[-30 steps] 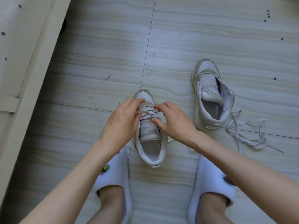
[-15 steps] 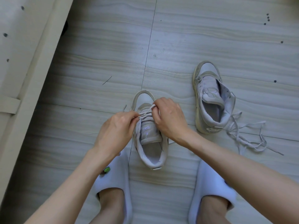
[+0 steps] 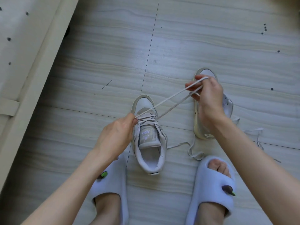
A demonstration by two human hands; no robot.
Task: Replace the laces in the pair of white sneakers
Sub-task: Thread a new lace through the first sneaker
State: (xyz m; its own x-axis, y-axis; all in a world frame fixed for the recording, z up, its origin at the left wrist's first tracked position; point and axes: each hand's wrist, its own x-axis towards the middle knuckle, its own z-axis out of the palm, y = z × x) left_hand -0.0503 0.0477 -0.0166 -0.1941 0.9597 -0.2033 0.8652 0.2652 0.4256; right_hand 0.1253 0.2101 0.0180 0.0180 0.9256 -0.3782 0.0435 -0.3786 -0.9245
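A white sneaker [image 3: 149,153] stands on the floor between my feet, toe pointing away. My left hand [image 3: 116,137] pinches its lace at the left eyelets near the toe. My right hand [image 3: 206,96] grips a loop of that lace [image 3: 170,103], drawn taut up and to the right from the shoe. The lace's loose tail [image 3: 190,148] trails on the floor right of the sneaker. The second white sneaker [image 3: 201,127] lies behind my right hand, mostly hidden by it. Its removed lace [image 3: 258,140] lies loose on the floor to the right.
I wear white slippers, the left slipper [image 3: 112,187] and the right slipper [image 3: 214,189], on either side of the near sneaker. A pale bed frame [image 3: 29,65] runs along the left. The floor is light wood-grain tile [image 3: 194,38].
My right hand has pulled a long loop of lace out of the near sneaker, up and to the right, over the second sneaker. My left hand stayed at the eyelets.
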